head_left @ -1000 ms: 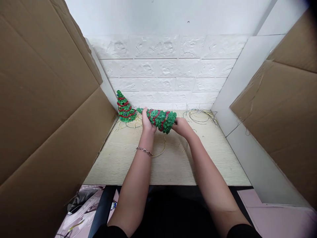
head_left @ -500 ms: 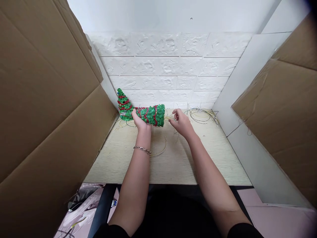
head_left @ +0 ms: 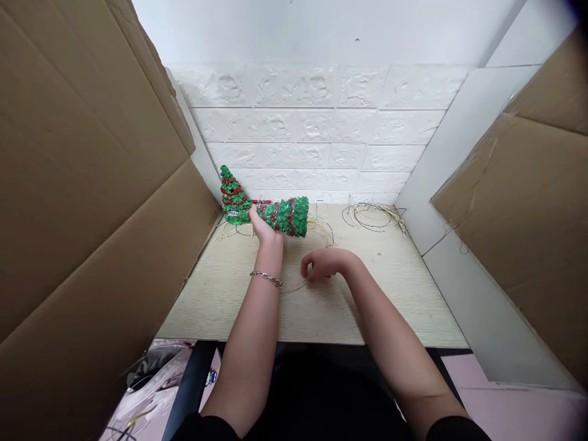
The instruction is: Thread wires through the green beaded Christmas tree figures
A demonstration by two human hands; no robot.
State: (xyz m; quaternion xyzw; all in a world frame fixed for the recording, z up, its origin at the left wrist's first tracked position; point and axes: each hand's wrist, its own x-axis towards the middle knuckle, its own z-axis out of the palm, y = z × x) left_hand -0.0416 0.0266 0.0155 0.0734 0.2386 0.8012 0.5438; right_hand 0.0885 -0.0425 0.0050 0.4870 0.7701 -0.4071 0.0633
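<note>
My left hand [head_left: 263,226] is wrapped round a small green Christmas tree ornament [head_left: 294,215] with red garland, tilted on its side so its wide base faces right. Behind and left of that hand a second Christmas tree ornament [head_left: 233,197] stands upright. Close to the table's middle, my right hand [head_left: 321,264] is pinched at the upper end of a pale thin wire [head_left: 294,288], which curves left over the tabletop towards my left wrist. The fingertips partly hide the wire's end. More wires [head_left: 324,226] show beside the held ornament's base.
Coiled pale and dark wires [head_left: 374,217] lie at the back right of the wooden table [head_left: 395,294]. Further wires [head_left: 225,234] spread at the back left. Cardboard panels [head_left: 114,184] rise on both sides, and a white brick-pattern wall [head_left: 312,125] closes the back.
My right hand has come down and towards me, from beside the ornament's base to the loose wire on the table. My left hand keeps its hold on the tilted ornament.
</note>
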